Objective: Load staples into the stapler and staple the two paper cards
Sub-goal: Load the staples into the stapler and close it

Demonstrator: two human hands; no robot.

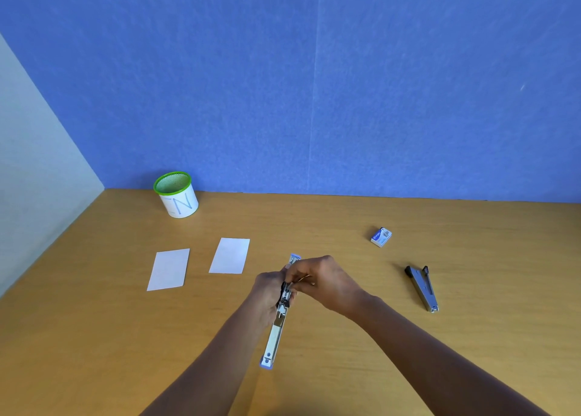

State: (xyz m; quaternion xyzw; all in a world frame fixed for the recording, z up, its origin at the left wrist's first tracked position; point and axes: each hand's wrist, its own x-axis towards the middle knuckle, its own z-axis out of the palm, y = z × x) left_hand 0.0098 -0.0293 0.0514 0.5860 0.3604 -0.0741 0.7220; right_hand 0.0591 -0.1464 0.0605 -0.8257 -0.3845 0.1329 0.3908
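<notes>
Above the smooth, wood-grain tabletop (471,242) a stapler (276,330) is held swung open into one long, narrow bar of bright metal, with blue plastic showing at both ends; its near end points toward the person and its far end toward the wall. The left hand (267,289) grips it round the hinged middle, fingers curled about the dark mechanism. The right hand (330,282) meets it from the other side, its fingers bent and pinched together at the upper part of the open channel; a thin pale sliver shows at the fingertips, too small to tell what it is. To the left, two flat white rectangular paper cards lie apart on the tabletop, the nearer card (169,269) and the farther card (229,255) both slightly tilted. A small blue-and-white cardboard staple box (381,236) sits farther off on the right, and nearer on that side lies a second stapler (423,288), grey metal with a black end. A round mesh pen cup (177,195) with a green rim and a white paper wrap stands by the blue felt-like wall (314,85)
</notes>
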